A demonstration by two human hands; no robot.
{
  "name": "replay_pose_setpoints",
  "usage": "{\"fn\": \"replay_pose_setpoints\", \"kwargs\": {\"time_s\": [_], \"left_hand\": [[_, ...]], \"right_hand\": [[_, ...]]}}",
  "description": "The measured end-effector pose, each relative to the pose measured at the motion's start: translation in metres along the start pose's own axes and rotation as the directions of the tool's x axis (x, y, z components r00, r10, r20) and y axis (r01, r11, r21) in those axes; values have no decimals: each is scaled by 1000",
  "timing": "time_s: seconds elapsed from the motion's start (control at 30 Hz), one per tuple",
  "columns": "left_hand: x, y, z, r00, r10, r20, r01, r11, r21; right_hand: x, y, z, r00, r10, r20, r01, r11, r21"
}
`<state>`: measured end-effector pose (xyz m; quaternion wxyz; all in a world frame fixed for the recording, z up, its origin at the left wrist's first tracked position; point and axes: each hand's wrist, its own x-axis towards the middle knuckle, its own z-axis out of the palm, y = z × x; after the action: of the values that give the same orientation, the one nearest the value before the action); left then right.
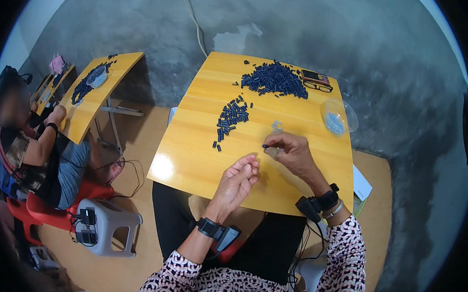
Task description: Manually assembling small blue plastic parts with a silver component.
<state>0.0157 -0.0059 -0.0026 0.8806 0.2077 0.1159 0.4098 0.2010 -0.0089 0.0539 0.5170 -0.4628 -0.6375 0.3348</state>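
While a small dark piece sits pinched in the right hand over the yellow tabletop, a light hold with its end clear should work best; whether the left hand, curled nearby, grips anything I cannot tell; slender pale pieces lie just beyond, loose dark cylinders farther left

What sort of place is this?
Probably a small hand-assembly workshop: there's a heap of dark parts on this table, a tub of little pieces, and a co-worker seated at another table.
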Motion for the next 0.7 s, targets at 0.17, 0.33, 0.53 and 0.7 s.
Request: {"fn": "replay_pose_setpoints", "kwargs": {"time_s": [0.17, 0.33, 0.53, 0.7], "left_hand": [[2, -3, 0, 997, 52, 63, -54, 998, 36], [0, -6, 2, 995, 74, 65, -78, 995, 69], [-2, -7, -1, 996, 42, 73, -54, 983, 176], [-4, -9, -3, 1000, 12, 5, -13, 969, 245]], "right_hand": [[-25, -5, 11, 999, -49, 2, 49, 999, 13], [-36, 2, 14, 998, -65, 15, 66, 998, -7], [-49, 4, 21, 998, 22, -52, -24, 999, -38], [-59, 8, 30, 954, 293, -63, -269, 931, 246]]}}
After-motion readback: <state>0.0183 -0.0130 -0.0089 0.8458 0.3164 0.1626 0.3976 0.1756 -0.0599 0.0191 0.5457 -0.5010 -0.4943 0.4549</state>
